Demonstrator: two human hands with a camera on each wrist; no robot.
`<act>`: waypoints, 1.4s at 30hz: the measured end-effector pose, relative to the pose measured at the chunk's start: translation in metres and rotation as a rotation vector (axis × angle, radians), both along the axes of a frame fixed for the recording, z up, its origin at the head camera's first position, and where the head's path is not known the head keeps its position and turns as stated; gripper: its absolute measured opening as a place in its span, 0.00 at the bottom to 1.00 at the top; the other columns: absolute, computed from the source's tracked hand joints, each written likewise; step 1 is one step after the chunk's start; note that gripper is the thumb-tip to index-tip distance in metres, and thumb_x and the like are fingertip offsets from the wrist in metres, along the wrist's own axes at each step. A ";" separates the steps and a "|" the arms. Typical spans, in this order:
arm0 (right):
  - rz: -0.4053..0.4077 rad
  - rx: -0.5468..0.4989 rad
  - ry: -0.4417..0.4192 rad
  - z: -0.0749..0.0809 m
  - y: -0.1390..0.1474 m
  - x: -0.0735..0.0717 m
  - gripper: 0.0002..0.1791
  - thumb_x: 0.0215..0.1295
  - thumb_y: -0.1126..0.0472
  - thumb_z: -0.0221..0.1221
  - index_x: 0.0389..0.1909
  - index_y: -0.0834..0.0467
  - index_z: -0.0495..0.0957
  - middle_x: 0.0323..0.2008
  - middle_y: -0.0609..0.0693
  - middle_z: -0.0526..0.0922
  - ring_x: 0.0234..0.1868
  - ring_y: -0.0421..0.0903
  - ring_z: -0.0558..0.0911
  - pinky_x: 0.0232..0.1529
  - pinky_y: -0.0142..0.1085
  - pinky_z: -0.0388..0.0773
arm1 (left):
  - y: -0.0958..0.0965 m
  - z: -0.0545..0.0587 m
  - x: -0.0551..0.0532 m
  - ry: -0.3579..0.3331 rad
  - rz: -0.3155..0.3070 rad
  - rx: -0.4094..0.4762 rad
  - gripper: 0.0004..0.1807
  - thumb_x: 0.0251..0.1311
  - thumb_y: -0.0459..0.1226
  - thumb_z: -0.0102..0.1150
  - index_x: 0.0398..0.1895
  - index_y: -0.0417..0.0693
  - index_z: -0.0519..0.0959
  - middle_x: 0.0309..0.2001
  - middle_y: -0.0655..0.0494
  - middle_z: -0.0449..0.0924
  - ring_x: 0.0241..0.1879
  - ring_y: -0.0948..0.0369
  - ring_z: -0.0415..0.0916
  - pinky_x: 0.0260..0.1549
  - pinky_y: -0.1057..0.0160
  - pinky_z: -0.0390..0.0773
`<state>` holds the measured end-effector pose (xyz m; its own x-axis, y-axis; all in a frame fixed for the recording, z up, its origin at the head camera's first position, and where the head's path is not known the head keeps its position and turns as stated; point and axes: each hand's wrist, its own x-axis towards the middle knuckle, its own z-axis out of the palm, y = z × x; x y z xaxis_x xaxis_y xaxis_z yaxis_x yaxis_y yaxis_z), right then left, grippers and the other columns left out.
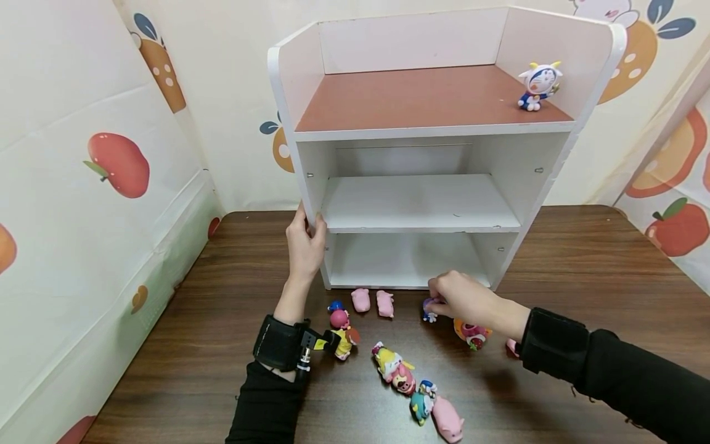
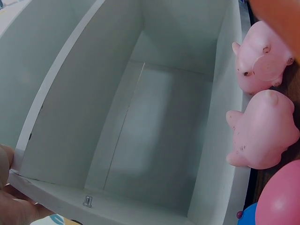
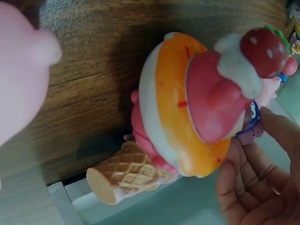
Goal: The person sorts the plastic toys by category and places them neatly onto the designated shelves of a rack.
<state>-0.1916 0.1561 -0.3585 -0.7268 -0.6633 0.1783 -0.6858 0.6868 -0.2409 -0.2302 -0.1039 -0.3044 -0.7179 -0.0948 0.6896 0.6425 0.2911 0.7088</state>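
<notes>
My left hand [image 1: 307, 246] grips the front edge of the left side panel of a white shelf unit [image 1: 421, 203], thumb on the inner side. My right hand [image 1: 460, 299] pinches a small blue figurine [image 1: 429, 311] at the shelf's front edge; the fingers hide part of it. Close by my right hand, an orange and pink figurine with a strawberry on top [image 3: 197, 103] lies on the table. Beside it in the right wrist view is a tan ice-cream cone [image 3: 129, 173]. Two pink pigs [image 2: 265, 129] lie along the shelf's bottom edge, near the left hand's side.
A white-hooded figurine [image 1: 538, 86] stands on the brown top shelf [image 1: 410, 98]. On the wooden table [image 1: 238, 296], several figurines lie in front, among them a yellow one [image 1: 344, 345], a teal one [image 1: 421, 404] and a larger pink pig [image 1: 447, 419].
</notes>
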 end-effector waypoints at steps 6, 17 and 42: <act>-0.053 -0.003 0.000 0.001 -0.001 0.003 0.18 0.50 0.60 0.64 0.12 0.54 0.64 0.12 0.39 0.61 0.14 0.32 0.59 0.14 0.26 0.56 | 0.000 0.000 0.000 0.000 0.000 0.001 0.20 0.55 0.20 0.41 0.53 0.23 0.64 0.46 0.27 0.70 0.39 0.43 0.71 0.33 0.45 0.73; -0.015 0.003 -0.024 0.003 -0.002 0.006 0.18 0.41 0.60 0.69 0.33 0.62 0.76 0.31 0.51 0.77 0.31 0.43 0.77 0.30 0.34 0.75 | 0.000 0.000 0.000 -0.005 0.011 -0.002 0.20 0.55 0.20 0.41 0.53 0.23 0.64 0.46 0.28 0.70 0.38 0.43 0.72 0.33 0.45 0.74; -0.005 -0.057 -0.082 -0.008 -0.002 0.007 0.14 0.41 0.70 0.67 0.31 0.61 0.74 0.30 0.48 0.76 0.33 0.42 0.76 0.33 0.35 0.74 | 0.000 0.000 0.000 0.016 0.009 -0.003 0.19 0.54 0.20 0.41 0.52 0.23 0.65 0.44 0.28 0.71 0.30 0.48 0.70 0.24 0.50 0.72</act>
